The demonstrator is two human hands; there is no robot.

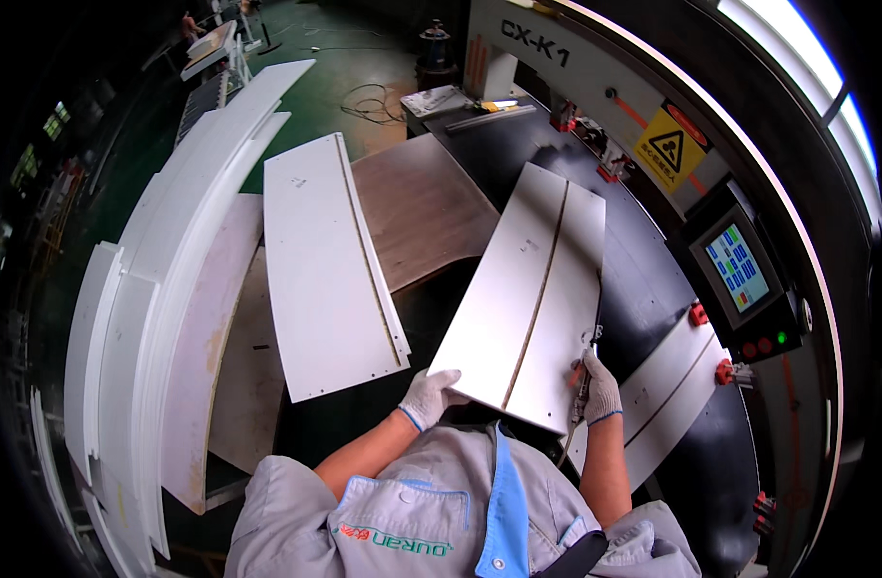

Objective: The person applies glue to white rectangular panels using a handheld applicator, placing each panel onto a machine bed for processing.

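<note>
Head view puts the white grooved panel [494, 299] before the person, its left edge separated by a dark gap from another white panel [316, 270], with bare dark tabletop [643, 289] off its right edge. Its long axis and groove slant away to the right; the gloved hands are apart, the left hand [429, 397] clamped on its near-left corner, the right hand [602, 390] at its right edge, grip unclear. Lettering marks the machine beam [614, 82], near a yellow warning sign [672, 149].
</note>
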